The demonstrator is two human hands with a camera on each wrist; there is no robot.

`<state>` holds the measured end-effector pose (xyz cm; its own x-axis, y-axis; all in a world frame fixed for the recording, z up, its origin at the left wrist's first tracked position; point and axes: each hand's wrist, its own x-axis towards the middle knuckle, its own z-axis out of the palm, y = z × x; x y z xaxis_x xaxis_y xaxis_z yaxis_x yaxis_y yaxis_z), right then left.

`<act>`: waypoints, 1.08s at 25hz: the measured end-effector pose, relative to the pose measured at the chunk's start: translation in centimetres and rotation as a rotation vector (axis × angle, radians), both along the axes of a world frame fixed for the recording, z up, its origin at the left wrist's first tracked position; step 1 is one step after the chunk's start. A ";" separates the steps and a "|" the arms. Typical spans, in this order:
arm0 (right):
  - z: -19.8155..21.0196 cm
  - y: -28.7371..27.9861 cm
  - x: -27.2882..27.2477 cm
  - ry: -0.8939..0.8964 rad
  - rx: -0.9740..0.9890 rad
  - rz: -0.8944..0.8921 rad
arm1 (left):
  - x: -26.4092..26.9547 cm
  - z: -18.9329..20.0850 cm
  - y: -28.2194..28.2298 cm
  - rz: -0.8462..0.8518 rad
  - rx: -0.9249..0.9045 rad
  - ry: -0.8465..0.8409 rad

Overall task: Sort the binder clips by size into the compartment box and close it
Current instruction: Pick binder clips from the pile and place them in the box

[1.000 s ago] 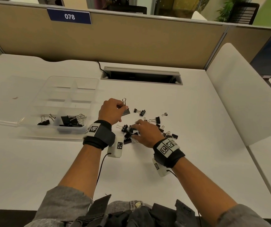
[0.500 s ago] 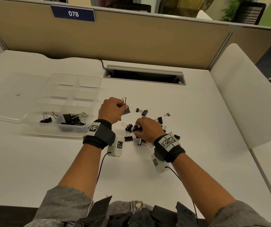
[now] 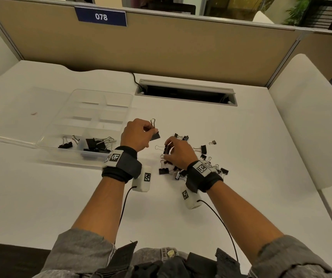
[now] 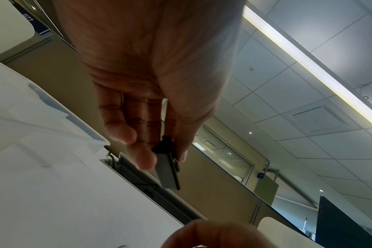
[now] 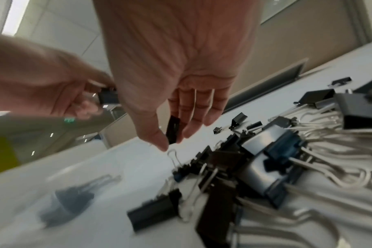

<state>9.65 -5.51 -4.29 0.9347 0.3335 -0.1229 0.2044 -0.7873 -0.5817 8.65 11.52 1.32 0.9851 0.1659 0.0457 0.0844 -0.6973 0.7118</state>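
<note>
My left hand (image 3: pixel 139 135) pinches a large black binder clip (image 3: pixel 154 135) by its wire handle, just right of the clear compartment box (image 3: pixel 64 125); the left wrist view shows that held clip (image 4: pixel 167 169) between thumb and fingers. My right hand (image 3: pixel 176 152) pinches a mid-size black clip (image 3: pixel 166 149) above the loose pile of clips (image 3: pixel 203 163); the right wrist view shows this lifted clip (image 5: pixel 172 130) between thumb and fingertips. The box's near compartments hold one small clip (image 3: pixel 65 145) and several larger clips (image 3: pixel 97 146).
The box's clear lid (image 3: pixel 14 117) lies open flat to the left. A cable slot (image 3: pixel 185 92) is cut into the desk behind the clips. A tan partition (image 3: pixel 161 47) stands at the back and a white divider (image 3: pixel 305 121) to the right. A tiny clip (image 3: pixel 213 142) lies apart.
My right hand has drawn a clip out of the pile and raised it off the desk, moving slightly left. The left hand has kept its clip in about the same place.
</note>
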 end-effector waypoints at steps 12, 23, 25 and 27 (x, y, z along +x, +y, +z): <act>-0.8 -6.6 1.4 0.080 0.209 -0.295 | 0.1 -0.4 -1.1 -0.051 -0.007 0.023; -0.3 -5.9 0.7 0.153 0.355 -0.265 | -0.3 -0.8 -1.3 -0.054 -0.107 0.084; -0.1 -5.9 0.7 0.155 0.380 -0.231 | -0.4 -0.9 -1.3 -0.051 -0.146 0.120; -0.1 -6.0 0.6 0.168 0.368 -0.203 | -0.5 -1.2 -1.5 -0.062 -0.155 0.155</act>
